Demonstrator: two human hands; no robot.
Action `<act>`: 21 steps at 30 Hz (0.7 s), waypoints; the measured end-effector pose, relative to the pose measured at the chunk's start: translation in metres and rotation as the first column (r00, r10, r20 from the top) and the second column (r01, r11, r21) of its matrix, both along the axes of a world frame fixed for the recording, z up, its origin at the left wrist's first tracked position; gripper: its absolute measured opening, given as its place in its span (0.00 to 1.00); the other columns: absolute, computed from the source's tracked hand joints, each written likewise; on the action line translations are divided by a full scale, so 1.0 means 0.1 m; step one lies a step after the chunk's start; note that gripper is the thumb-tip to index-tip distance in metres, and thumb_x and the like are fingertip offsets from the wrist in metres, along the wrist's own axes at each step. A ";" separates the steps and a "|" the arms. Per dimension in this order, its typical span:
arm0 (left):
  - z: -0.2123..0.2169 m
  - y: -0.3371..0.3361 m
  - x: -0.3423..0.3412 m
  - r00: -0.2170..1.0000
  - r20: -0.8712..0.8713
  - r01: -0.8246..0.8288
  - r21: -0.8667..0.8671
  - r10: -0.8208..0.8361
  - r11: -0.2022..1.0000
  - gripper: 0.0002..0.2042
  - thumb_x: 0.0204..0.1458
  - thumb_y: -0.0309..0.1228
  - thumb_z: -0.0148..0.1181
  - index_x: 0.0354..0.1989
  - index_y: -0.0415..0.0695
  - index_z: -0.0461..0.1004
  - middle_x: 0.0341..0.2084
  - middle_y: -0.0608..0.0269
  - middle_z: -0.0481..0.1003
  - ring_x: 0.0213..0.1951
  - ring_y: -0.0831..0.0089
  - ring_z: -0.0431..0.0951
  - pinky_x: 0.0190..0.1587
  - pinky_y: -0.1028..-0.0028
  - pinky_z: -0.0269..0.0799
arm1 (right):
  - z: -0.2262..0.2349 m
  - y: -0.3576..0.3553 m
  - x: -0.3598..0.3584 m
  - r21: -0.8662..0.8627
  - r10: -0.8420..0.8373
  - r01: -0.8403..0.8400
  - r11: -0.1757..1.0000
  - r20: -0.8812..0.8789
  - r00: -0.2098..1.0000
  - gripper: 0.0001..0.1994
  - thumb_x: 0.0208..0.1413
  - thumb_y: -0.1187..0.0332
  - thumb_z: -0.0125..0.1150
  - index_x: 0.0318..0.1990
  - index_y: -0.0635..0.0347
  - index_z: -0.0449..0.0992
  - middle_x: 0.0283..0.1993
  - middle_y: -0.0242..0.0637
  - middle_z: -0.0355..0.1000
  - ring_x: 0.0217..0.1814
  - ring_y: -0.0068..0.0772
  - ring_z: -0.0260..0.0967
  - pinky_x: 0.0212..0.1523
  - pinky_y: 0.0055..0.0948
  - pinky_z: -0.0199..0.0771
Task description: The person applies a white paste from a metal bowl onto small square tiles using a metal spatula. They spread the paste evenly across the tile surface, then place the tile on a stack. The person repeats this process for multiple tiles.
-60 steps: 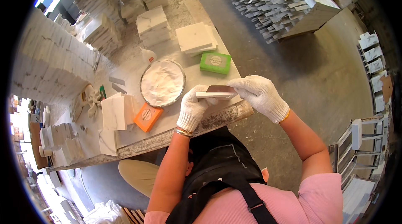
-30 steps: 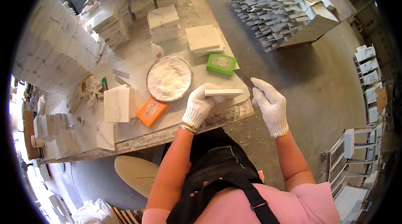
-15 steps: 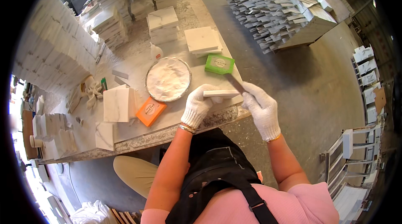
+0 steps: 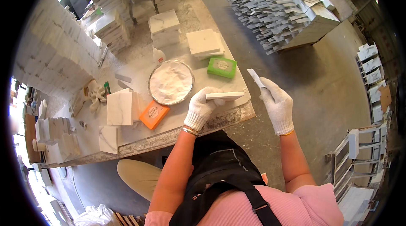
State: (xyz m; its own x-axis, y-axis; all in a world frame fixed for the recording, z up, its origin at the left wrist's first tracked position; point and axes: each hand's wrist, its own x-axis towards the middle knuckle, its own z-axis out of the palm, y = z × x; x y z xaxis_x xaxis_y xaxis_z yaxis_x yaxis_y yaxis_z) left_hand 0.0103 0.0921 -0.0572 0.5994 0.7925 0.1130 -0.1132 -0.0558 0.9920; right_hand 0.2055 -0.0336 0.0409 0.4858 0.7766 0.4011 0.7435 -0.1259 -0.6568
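My gloved left hand grips a white marble tile by its left end, its narrow edge facing up toward me. My gloved right hand is off the table's right corner, apart from the tile, closed around a flat, narrow metal blade like a putty knife. The blade points up and left; its handle is hidden in the glove. Behind the tile are a round dish of white paste or powder and a green sanding pad. An orange sanding pad lies left of my left hand.
White tiles stand at the table's left, with a pair of gloves beyond. A small white bottle and tile stacks are farther back. Right of the table are a pile of stone strips and a metal rack.
My right hand has drawn the blade off the tile's right end and moved right, turning the blade. My left hand still holds the tile in about the same place.
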 end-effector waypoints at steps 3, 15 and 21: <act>-0.10 0.01 0.00 1.000 -0.001 -0.022 -0.024 0.022 0.999 0.11 0.53 0.15 0.58 0.43 0.39 0.78 0.35 0.65 0.80 0.40 0.78 0.78 0.47 0.76 0.75 | 0.17 -0.06 -0.07 -0.064 -0.017 -0.001 0.998 -0.280 0.960 0.16 0.58 0.76 0.63 0.54 0.59 0.79 0.37 0.40 0.81 0.34 0.25 0.77 0.38 0.26 0.76; -0.13 0.02 0.02 0.998 0.056 -0.011 -0.019 0.012 1.000 0.12 0.52 0.14 0.57 0.43 0.38 0.78 0.36 0.64 0.80 0.40 0.77 0.79 0.47 0.76 0.75 | -0.04 0.04 -0.41 -0.025 0.154 -0.177 0.984 -0.391 0.908 0.15 0.57 0.76 0.64 0.53 0.59 0.79 0.39 0.42 0.80 0.35 0.25 0.77 0.40 0.26 0.76; -0.14 0.01 0.01 0.997 0.079 -0.010 -0.025 0.012 1.000 0.11 0.51 0.14 0.60 0.43 0.38 0.78 0.37 0.65 0.81 0.40 0.77 0.79 0.46 0.75 0.75 | -0.03 0.08 -0.45 -0.011 0.166 -0.175 0.984 -0.279 0.946 0.14 0.57 0.75 0.64 0.51 0.59 0.79 0.36 0.47 0.79 0.33 0.33 0.79 0.36 0.28 0.76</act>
